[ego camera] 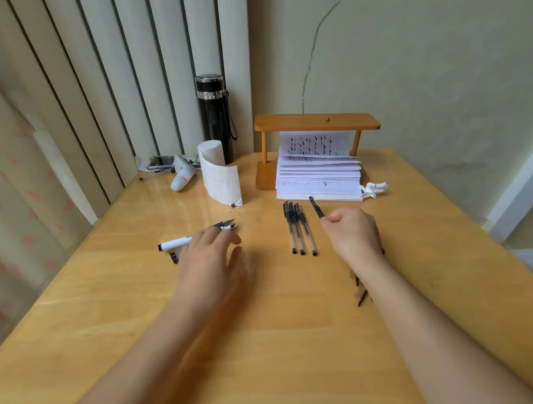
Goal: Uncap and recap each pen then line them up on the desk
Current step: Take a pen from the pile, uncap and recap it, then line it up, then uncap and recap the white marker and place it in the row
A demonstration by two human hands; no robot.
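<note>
Head view: right hand fisted around a black pen, tip angled toward the notebook. Left hand spread flat, seemingly loose, over a pen pile and white marker. Three capped pens lined up mid-bench.
</note>
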